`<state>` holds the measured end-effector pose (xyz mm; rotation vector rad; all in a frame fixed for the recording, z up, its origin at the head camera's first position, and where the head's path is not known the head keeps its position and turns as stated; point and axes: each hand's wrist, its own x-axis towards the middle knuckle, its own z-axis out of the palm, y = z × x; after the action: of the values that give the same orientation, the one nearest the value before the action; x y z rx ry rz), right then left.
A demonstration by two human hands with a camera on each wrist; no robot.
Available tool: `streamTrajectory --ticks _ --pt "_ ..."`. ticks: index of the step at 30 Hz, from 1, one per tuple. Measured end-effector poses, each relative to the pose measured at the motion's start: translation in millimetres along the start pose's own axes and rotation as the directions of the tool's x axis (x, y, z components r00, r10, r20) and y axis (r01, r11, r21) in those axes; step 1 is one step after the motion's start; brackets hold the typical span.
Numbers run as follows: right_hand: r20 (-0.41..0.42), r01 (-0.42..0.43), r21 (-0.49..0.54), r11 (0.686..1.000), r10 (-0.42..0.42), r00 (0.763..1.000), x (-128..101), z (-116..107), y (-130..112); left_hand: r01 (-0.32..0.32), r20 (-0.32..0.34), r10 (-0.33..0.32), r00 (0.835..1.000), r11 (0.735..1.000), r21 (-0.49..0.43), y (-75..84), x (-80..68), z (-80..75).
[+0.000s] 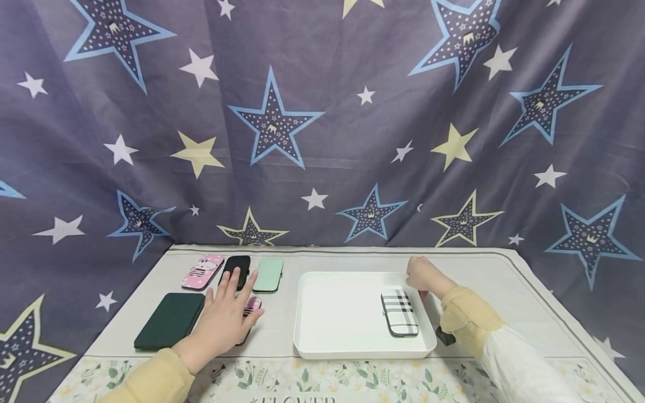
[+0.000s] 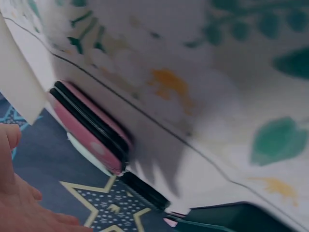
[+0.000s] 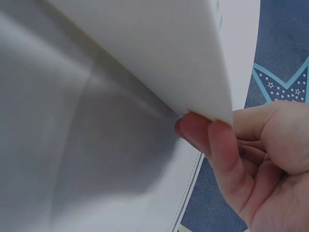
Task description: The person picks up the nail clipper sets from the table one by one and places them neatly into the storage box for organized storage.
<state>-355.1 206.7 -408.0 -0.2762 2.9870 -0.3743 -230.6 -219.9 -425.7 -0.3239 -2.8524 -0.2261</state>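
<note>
My right hand (image 1: 425, 275) grips the far right corner of a white tray (image 1: 332, 354). In the right wrist view its fingers curl over the rim of the white tray (image 3: 159, 53). A black-and-white plaid case (image 1: 400, 313) lies inside, on the right. My left hand (image 1: 221, 316), fingers spread, is over a pink patterned case (image 1: 252, 305) and partly hides it. The left wrist view shows a pink case (image 2: 91, 128) with a black edge, apart from the fingers. Beside that hand lies a larger dark green flat case (image 1: 168, 322).
Behind the left hand lie another pink case (image 1: 203, 272), a black case (image 1: 237, 272) and a mint green case (image 1: 269, 275). A small dark object (image 1: 445, 336) sits right of the tray, by the sleeve. A star-patterned curtain (image 1: 322, 140) hangs behind the table.
</note>
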Motion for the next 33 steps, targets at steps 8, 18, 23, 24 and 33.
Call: streamTrajectory --ticks 8,18,23,24,33 --pt "0.013 -0.023 0.006 1.0 0.023 1.0 -0.2 -1.0 -1.8 0.056 0.136 -0.055 0.989 0.998 -0.006 -8.7 -4.0 -1.5" --pt "0.026 -0.037 0.016 0.999 0.037 0.999 1.9 -0.7 -0.6 0.091 0.282 -0.091 0.955 0.996 0.013 -15.0 5.9 -4.7" --pt "0.024 -0.033 0.026 0.999 0.032 0.999 1.0 -0.1 0.0 0.101 0.302 -0.09 0.949 0.995 -0.021 -15.1 13.4 -9.1" --pt "0.024 -0.032 0.028 0.999 0.031 0.999 1.1 0.2 0.1 0.112 0.309 -0.097 0.946 0.993 -0.028 -14.8 14.8 -9.8" --pt "0.028 -0.045 0.029 0.999 0.044 0.999 1.9 0.3 0.6 0.19 0.365 -0.15 0.919 0.979 -0.078 -12.8 29.4 -15.5"
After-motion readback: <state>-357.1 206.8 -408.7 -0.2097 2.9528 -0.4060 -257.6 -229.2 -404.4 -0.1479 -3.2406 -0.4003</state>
